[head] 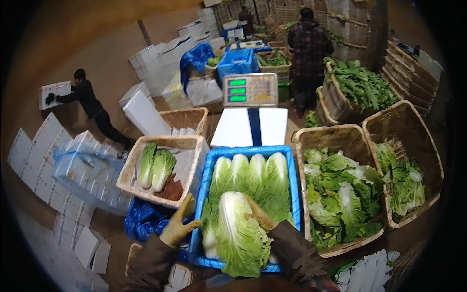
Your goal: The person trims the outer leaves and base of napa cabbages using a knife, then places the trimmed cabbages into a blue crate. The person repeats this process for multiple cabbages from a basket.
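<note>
A large napa cabbage point(237, 233) lies or is held over the near end of a crate point(296, 208) lined with blue plastic film. Its white base points away from me and its leafy end is toward me. My right hand point(262, 214), in a yellow rubber glove, grips its right side; the cabbage hides some fingers. My left hand point(178, 223), gloved alike, is beside the crate's left rim with fingers apart and nothing in it. Further napa cabbages point(257, 173) sit in a row at the crate's far end, white bases up; others are partly covered nearer me.
Behind the crate stands a digital scale point(250, 89). Left is a foam box point(126, 181) with two cabbages and a brown cloth. Bins of trimmed leaves point(332, 189) and greens point(405, 182) stand right. One person point(89, 100) carries a white box; another point(309, 54) stands behind.
</note>
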Demonstrator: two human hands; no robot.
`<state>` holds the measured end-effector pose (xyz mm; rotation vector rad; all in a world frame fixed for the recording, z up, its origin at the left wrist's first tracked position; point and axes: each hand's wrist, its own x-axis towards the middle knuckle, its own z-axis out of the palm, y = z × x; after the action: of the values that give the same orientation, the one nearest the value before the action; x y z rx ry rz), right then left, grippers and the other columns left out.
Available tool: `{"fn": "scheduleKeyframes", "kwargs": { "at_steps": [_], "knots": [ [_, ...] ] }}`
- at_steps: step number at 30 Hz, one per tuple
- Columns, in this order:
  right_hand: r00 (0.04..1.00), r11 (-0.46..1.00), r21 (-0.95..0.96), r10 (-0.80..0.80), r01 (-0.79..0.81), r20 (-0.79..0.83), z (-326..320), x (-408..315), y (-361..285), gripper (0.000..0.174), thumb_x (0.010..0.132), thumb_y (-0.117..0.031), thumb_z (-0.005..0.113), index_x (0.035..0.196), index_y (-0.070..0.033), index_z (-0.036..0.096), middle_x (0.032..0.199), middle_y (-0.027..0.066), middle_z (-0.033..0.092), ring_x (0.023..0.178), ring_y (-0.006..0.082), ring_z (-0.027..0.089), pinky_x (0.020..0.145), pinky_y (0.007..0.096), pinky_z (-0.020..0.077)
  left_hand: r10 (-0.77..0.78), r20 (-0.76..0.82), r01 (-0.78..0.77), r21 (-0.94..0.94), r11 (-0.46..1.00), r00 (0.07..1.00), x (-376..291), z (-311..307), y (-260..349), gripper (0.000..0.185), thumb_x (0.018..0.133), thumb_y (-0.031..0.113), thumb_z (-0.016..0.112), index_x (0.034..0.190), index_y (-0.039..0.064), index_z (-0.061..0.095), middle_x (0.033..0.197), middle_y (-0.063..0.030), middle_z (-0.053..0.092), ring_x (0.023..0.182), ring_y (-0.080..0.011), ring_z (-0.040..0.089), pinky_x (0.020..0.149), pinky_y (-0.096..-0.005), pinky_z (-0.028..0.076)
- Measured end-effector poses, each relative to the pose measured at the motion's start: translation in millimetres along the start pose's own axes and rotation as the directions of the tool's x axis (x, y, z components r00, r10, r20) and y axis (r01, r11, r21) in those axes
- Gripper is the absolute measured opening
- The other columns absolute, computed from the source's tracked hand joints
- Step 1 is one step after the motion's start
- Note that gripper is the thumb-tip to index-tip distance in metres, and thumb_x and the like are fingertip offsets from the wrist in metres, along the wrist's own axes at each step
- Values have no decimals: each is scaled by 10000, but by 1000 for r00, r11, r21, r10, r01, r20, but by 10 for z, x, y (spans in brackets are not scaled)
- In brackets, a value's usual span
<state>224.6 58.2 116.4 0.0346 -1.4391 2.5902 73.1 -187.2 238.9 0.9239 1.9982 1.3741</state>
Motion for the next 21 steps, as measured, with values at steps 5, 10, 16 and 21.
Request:
{"fn": "scheduleKeyframes", "kwargs": {
  "at_steps": [5, 10, 16, 21],
  "knots": [
    [969, 997, -72, 5, -23, -246, 513, 177, 456, 1042, 906, -323, 776, 1615, -41, 66, 1578, 175, 329, 1410, 240, 398, 1109, 368, 404, -74, -65, 46, -354, 934, 995, -320, 902, -713, 1206, 729, 146, 906, 1616, 39, 95, 1664, -196, 147, 1513, -287, 218, 1198, -378, 280],
    [940, 999, 27, -9, 20, -342, 487, 779, 428, 858, 960, -324, 684, 1618, -104, 178, 1581, 166, 350, 1423, 264, 391, 1166, 365, 315, 61, -39, -54, 160, 986, 997, 408, 208, -624, 1168, 747, 392, 872, 1599, 20, 165, 1561, -264, 360, 1387, -352, 439, 1130, -411, 387],
    [865, 419, -829, -171, -370, -472, -367, 806, 1108, 447, 1004, -192, 541, 1431, -62, 540, 1508, 245, 467, 1424, 376, 422, 1164, 419, 333, -17, -167, 145, 796, 587, 986, 807, 840, -1327, 1082, 804, 559, 732, 1590, 20, 219, 1545, -278, 372, 1308, -382, 489, 1034, -434, 431],
    [869, 242, -949, -403, -201, -287, 623, 1136, 453, 464, 1033, -287, 491, 1402, -9, 543, 1485, 292, 456, 1417, 427, 386, 1172, 463, 300, -165, -111, 191, 758, 624, 980, 855, 752, -1459, 1031, 811, 437, 725, 1600, 43, 191, 1558, -294, 337, 1313, -487, 451, 1093, -468, 397]
  ]
}}
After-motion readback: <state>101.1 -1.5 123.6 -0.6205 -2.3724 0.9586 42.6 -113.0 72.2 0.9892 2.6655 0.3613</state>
